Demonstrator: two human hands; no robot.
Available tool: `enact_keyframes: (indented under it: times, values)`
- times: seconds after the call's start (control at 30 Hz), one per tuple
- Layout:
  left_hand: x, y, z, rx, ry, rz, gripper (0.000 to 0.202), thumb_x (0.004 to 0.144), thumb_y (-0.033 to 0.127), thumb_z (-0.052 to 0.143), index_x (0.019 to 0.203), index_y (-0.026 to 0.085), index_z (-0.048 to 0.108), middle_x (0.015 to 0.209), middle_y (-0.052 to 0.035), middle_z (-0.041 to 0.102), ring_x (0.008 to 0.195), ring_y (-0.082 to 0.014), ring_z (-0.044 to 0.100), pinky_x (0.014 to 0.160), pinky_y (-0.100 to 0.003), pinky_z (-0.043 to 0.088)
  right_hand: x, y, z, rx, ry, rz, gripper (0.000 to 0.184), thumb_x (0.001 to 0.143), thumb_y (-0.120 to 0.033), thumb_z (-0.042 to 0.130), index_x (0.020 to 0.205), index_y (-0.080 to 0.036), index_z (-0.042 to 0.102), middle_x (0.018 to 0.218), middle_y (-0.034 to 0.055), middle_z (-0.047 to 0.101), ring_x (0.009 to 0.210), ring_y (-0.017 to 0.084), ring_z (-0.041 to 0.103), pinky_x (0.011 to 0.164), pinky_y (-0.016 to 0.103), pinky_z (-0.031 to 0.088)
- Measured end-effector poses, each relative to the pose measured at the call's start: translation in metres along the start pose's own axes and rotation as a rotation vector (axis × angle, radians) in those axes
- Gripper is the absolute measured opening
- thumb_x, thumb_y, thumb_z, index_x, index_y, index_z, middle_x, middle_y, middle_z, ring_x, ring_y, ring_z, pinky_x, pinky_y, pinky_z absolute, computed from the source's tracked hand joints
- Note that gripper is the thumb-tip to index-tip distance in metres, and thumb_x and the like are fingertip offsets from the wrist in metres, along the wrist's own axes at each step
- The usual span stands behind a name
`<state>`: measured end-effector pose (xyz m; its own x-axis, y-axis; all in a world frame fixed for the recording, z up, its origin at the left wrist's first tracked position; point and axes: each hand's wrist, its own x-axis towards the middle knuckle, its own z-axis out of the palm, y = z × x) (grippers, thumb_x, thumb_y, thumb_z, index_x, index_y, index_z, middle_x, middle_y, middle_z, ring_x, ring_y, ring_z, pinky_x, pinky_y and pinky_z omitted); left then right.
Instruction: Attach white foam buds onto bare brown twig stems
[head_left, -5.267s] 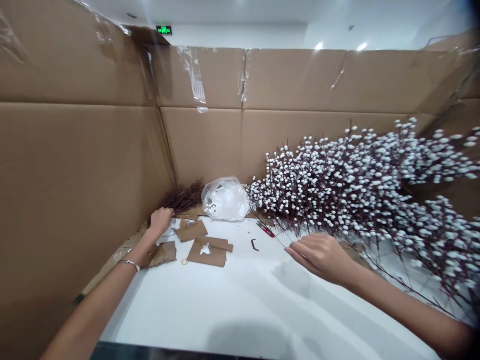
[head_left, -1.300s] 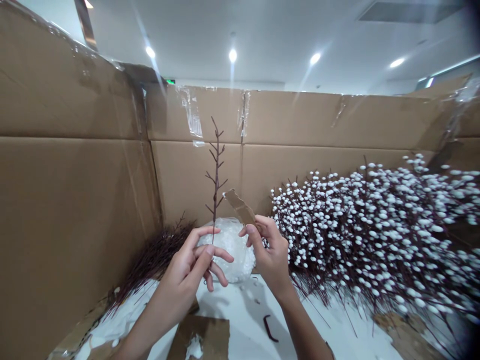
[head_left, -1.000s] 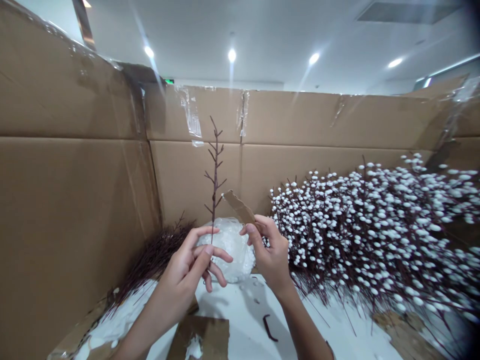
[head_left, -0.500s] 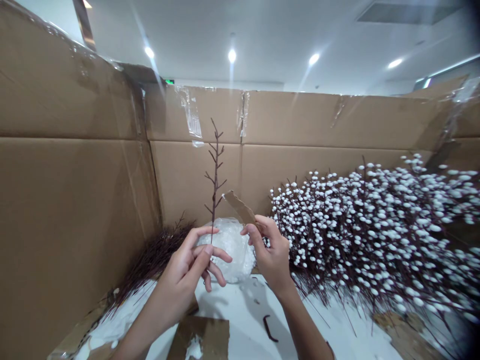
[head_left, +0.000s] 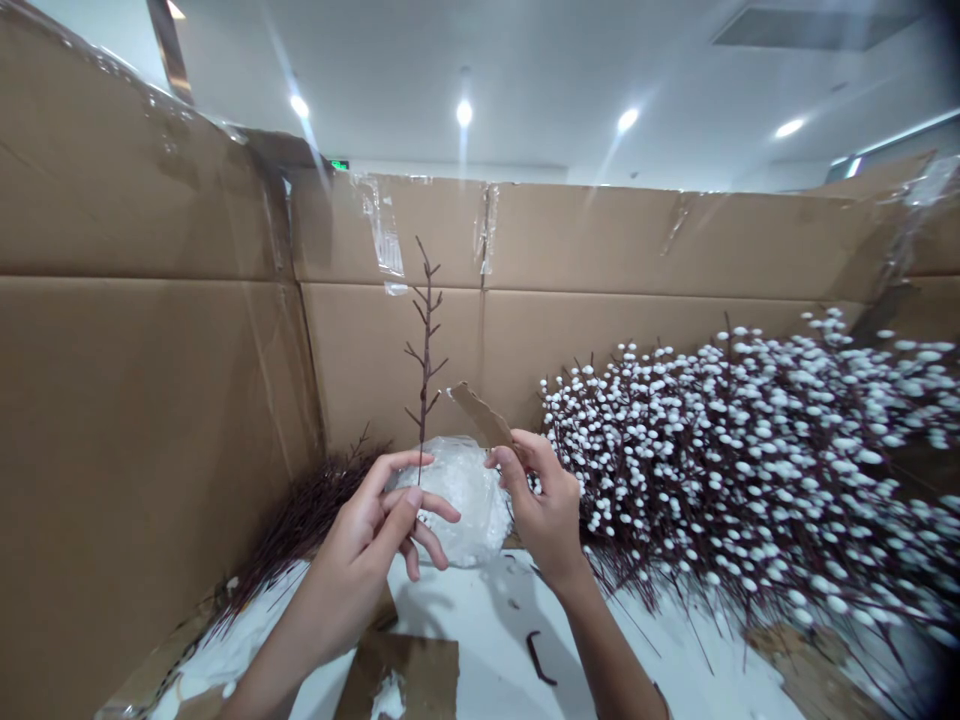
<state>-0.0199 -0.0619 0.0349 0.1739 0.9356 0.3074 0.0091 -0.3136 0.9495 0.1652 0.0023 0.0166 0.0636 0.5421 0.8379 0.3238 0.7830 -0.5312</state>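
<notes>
the left hand (head_left: 375, 535) is pinching one bare twig (head_left: 425, 350) by its thin stem, with its other fingers spreading out. the twig is pointing up in the middle, in front of the far cardboard wall (head_left: 600, 325). the right hand (head_left: 544, 505) is pinching one cardboard strip (head_left: 480, 415), and its tip is pointing at the twig, very near; touching or not is hard to tell. the step in hand seems to be working on the twig with the strip, so the next move is likely calling for a still twig and a gentle right hand. one clear bag (head_left: 469, 510) is sitting behind the hands. bare twigs (head_left: 300, 520) on the left and white-berry twigs (head_left: 720, 460) on the right are lying in piles, too many to count.
</notes>
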Motion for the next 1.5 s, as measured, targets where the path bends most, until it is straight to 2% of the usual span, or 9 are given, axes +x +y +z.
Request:
enact_keyframes:
  times: [0.2, 0.5, 0.87, 1.5]
  values:
    - [0.0027, -0.005, -0.0003, 0.06, 0.019, 0.01, 0.036, 0.097, 0.043, 0.044, 0.126, 0.023, 0.038, 0.104, -0.0095, 0.07, 0.065, -0.0161, 0.069, 0.052, -0.025, 0.047, -0.0001, -0.0005, -0.0032, -0.004, 0.081, -0.007, 0.012, 0.094, -0.023, 0.055, 0.105, -0.023, 0.059, 0.076, -0.0032, 0.068, 0.061, 0.01, 0.059, 0.06, 0.023, 0.047]
    - [0.0038, -0.0057, 0.0043, 0.081, -0.004, -0.001, 0.036, 0.097, 0.044, 0.044, 0.125, 0.022, 0.038, 0.102, -0.0096, 0.07, 0.064, -0.0165, 0.069, 0.051, -0.025, 0.047, 0.0002, -0.0001, -0.001, 0.007, 0.022, -0.005, 0.01, 0.094, -0.023, 0.055, 0.103, -0.024, 0.058, 0.076, -0.0034, 0.068, 0.06, 0.01, 0.059, 0.059, 0.022, 0.046]
    - [0.004, -0.0067, 0.0023, 0.082, -0.005, 0.002, 0.037, 0.097, 0.043, 0.043, 0.127, 0.022, 0.037, 0.105, -0.0117, 0.07, 0.064, -0.0163, 0.069, 0.052, -0.025, 0.047, 0.0003, 0.0003, -0.0009, -0.002, 0.006, 0.001, 0.01, 0.095, -0.024, 0.054, 0.103, -0.023, 0.059, 0.077, -0.0029, 0.069, 0.059, 0.01, 0.058, 0.058, 0.022, 0.047]
    - [0.0022, -0.0032, 0.002, 0.088, -0.003, -0.004, 0.037, 0.097, 0.044, 0.042, 0.126, 0.022, 0.038, 0.101, -0.0101, 0.07, 0.065, -0.0164, 0.068, 0.053, -0.026, 0.047, 0.0004, 0.0006, -0.0012, 0.013, 0.008, 0.024, 0.011, 0.095, -0.025, 0.054, 0.105, -0.022, 0.057, 0.075, -0.0022, 0.069, 0.06, 0.011, 0.06, 0.059, 0.023, 0.048]
